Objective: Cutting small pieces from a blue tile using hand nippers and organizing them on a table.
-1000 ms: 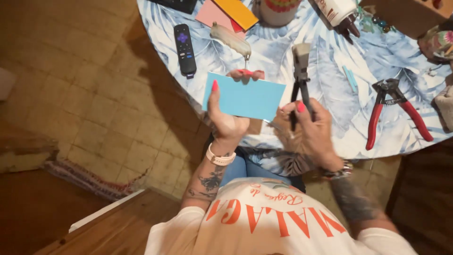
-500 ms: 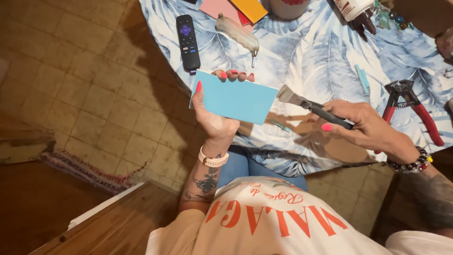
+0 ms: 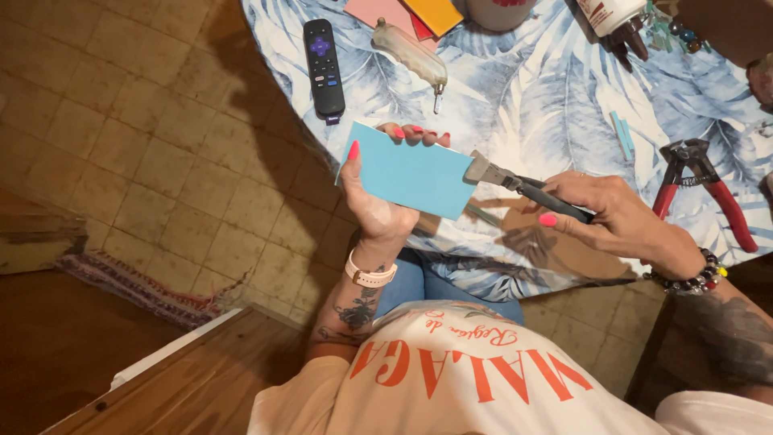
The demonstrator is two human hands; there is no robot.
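Note:
My left hand point(image 3: 378, 205) holds a light blue rectangular tile point(image 3: 411, 173) by its left end, thumb on top and fingers behind. My right hand point(image 3: 620, 217) grips the dark handles of a pair of flat-jawed pliers point(image 3: 515, 187). The metal jaws bite the right edge of the blue tile. Both hands hover over the near edge of a round table point(image 3: 515, 105) covered with a blue leaf-pattern cloth.
On the table lie a black remote control point(image 3: 324, 68), a clear-handled tool point(image 3: 412, 55), pink and orange tiles point(image 3: 407, 12), thin blue strips point(image 3: 622, 135), red-handled nippers point(image 3: 700, 181) and a bottle point(image 3: 612, 16). Tiled floor lies left, a wooden surface point(image 3: 185, 387) near me.
The pliers swung from upright beside the tile to lying level, and their jaws closed on the tile's right edge. My right hand moved out to the right.

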